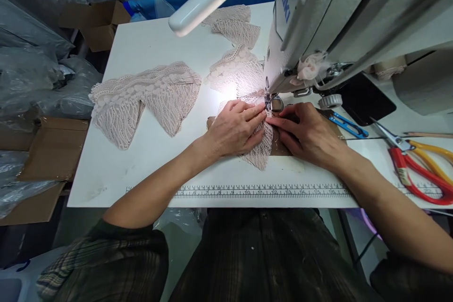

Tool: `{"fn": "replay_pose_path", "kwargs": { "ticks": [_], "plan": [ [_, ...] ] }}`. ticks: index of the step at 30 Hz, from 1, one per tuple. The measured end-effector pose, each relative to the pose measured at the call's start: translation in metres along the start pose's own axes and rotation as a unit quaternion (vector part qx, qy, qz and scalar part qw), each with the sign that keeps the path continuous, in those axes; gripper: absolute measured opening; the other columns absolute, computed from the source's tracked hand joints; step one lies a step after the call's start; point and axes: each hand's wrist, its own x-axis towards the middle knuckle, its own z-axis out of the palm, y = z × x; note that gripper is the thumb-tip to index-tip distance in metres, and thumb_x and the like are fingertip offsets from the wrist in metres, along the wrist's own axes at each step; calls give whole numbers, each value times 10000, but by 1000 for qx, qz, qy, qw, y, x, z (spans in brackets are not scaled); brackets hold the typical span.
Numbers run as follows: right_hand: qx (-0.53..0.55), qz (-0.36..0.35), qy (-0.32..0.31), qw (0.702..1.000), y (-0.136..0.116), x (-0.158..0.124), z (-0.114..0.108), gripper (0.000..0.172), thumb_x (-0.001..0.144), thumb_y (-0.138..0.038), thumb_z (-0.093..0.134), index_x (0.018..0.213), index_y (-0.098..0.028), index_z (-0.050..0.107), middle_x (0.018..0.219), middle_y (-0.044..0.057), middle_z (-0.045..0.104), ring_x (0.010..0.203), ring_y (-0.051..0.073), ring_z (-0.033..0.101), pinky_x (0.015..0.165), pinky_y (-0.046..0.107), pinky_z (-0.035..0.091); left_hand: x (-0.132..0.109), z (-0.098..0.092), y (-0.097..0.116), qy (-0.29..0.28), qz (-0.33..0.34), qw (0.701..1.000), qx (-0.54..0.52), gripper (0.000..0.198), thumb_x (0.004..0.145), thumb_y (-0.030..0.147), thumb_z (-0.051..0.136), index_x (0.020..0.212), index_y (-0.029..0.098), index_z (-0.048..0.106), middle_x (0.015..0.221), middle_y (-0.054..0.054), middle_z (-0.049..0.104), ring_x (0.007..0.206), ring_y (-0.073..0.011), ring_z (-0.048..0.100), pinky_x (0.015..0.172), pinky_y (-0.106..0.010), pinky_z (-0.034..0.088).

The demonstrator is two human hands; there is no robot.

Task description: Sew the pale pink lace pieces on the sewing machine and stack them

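Note:
Pale pink lace (pixel 260 155) runs under the presser foot (pixel 274 103) of a white sewing machine (pixel 288 33). My left hand (pixel 238 128) lies flat on the lace just left of the foot, its fingers slightly spread. To the right of the foot, my right hand (pixel 306 131) pinches the lace edge between thumb and index finger. Bright lamp light falls on the lace behind my left hand. A stack of similar lace pieces (pixel 152 94) lies on the white table (pixel 141 170) at the left, and more lace (pixel 237 28) lies at the back.
A white lamp (pixel 201 2) hangs over the table's back. Blue snips (pixel 348 126), a black phone (pixel 370 99) and red-and-yellow-handled scissors (pixel 406 148) lie at the right. A printed ruler strip (pixel 247 192) follows the front edge. Cardboard boxes (pixel 56 146) stand left of the table.

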Motion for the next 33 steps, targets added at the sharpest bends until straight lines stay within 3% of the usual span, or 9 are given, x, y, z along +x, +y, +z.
{"fn": "replay_pose_path", "kwargs": {
  "ticks": [6,15,18,21,24,26,30,33],
  "plan": [
    [-55,0,-5,998,-1,6,1,318,1007,-290,484,1209,-208,715,1015,128,645,897,250,568,749,379,513,4,3,1,4,-14,1000,9,452,1056,371,398,1347,89,599,1469,-161,592,1159,-311,608,958,-474,481],
    [-32,20,-21,999,0,-2,4,343,1007,-304,468,1247,-232,704,1093,146,594,981,278,532,903,467,513,4,8,-4,36,-51,998,-29,397,1034,368,450,1342,161,592,1450,-141,600,1202,-294,583,998,-471,465],
    [-21,24,-14,999,-1,-1,7,352,999,-290,466,1252,-232,705,1052,138,588,944,268,532,877,457,520,10,7,-13,73,-102,992,-1,390,1013,387,480,1299,155,609,1344,-172,629,1133,-312,586,943,-488,453],
    [-7,31,-10,999,-2,-1,8,363,998,-293,457,1231,-218,725,1062,147,594,945,272,541,866,450,525,19,4,-34,35,-133,990,12,386,1026,406,450,1254,147,623,1227,-179,650,1061,-320,588,898,-487,450],
    [38,61,-21,997,-2,-1,2,382,998,-308,461,1262,-226,724,1102,145,611,993,272,575,902,448,526,25,1,-53,-23,-100,995,1,350,1045,388,404,1208,178,632,1199,-163,655,1062,-312,592,898,-481,460],
    [90,97,-30,991,1,-1,-4,410,993,-311,469,1326,-225,694,1131,139,633,1000,258,607,895,425,538,24,-4,-56,-14,-87,996,4,319,1047,371,407,1203,198,624,1256,-165,638,1056,-299,601,892,-486,473],
    [148,145,-31,978,6,0,-15,425,954,-280,497,1313,-175,699,1073,131,691,951,247,649,865,413,553,11,-17,-35,40,-44,997,-41,248,1038,284,448,1179,165,613,1220,-155,651,957,-233,638,816,-429,538],
    [154,153,-7,976,9,1,-15,375,925,-269,518,1204,-172,749,1040,124,716,926,248,663,864,424,556,-2,-22,-15,33,35,987,-152,195,1015,306,539,1078,160,652,1071,-103,693,945,-208,659,791,-369,576]
  ]
}}
